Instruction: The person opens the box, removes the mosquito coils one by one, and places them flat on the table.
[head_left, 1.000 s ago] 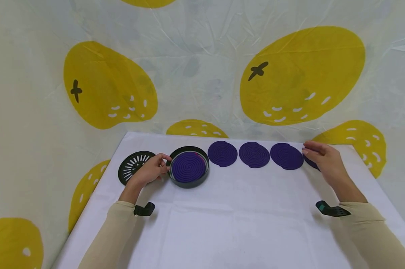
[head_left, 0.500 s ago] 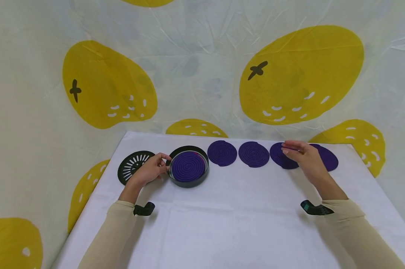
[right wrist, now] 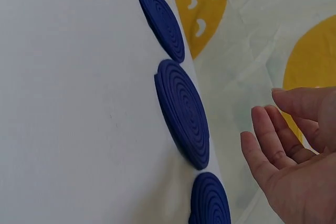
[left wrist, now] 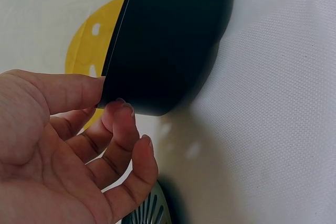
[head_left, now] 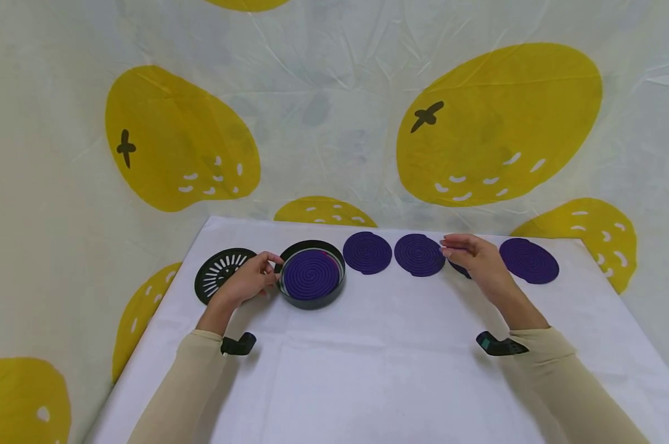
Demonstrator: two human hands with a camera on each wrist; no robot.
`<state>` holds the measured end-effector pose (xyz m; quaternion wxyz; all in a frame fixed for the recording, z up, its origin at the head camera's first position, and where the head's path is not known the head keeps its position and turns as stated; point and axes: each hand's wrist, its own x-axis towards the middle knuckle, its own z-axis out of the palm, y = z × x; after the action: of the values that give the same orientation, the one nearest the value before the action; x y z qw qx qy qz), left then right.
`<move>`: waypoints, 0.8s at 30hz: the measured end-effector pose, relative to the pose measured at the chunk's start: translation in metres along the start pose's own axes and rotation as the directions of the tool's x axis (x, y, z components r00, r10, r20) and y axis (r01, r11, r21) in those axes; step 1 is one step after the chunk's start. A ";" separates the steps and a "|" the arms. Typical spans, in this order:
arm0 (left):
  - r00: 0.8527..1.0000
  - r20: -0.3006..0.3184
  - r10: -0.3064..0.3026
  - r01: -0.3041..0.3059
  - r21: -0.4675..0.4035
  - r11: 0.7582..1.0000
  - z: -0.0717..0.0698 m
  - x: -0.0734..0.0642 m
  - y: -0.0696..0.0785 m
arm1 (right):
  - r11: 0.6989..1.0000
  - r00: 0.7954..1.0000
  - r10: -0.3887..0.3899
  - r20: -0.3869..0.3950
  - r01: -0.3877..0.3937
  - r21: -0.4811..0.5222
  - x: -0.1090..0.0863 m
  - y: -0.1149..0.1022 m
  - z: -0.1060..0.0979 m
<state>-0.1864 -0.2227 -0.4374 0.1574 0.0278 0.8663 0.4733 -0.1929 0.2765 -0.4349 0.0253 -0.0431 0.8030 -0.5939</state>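
A round dark container (head_left: 312, 304) stands on the table, a purple spiral coaster (head_left: 311, 275) lying inside it with a bit of pink showing at the edge. My left hand (head_left: 248, 280) holds the container's left rim; in the left wrist view, thumb and fingertips meet its dark wall (left wrist: 168, 40). Over the back of the table hovers my right hand (head_left: 478, 262), fingers bent loosely and nothing in them. It partly covers one coaster (head_left: 460, 269). Other purple coasters lie flat beside it: one to the right (head_left: 529, 261), one just left (head_left: 420, 254), another farther left (head_left: 367, 253).
Left of the container, partly behind my left hand, lies a dark round slotted disc (head_left: 217, 274). A white cloth (head_left: 378, 370) covers the table. Behind it hangs a pale curtain (head_left: 334, 123) with large yellow fruit prints.
My right hand has moved left along the row, from the rightmost coaster past the one beside it, uncovering the rightmost. My left hand and the container have stayed in place.
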 end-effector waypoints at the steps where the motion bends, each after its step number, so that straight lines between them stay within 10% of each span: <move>1: 1.000 0.001 -0.001 0.001 0.000 1.000 0.000 0.000 0.000 | 1.000 1.000 0.003 0.008 -0.003 0.002 0.000 -0.001 0.003; 24: 1.000 -0.003 0.017 -0.017 -0.001 1.000 0.000 0.000 -0.003 | 0.983 0.987 -0.065 0.147 0.038 0.177 0.017 -0.018 0.067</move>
<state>-0.1863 -0.2242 -0.4400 0.1522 0.0345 0.8660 0.4751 -0.2031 0.2058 -0.4372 0.0747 -0.1065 0.7424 -0.6572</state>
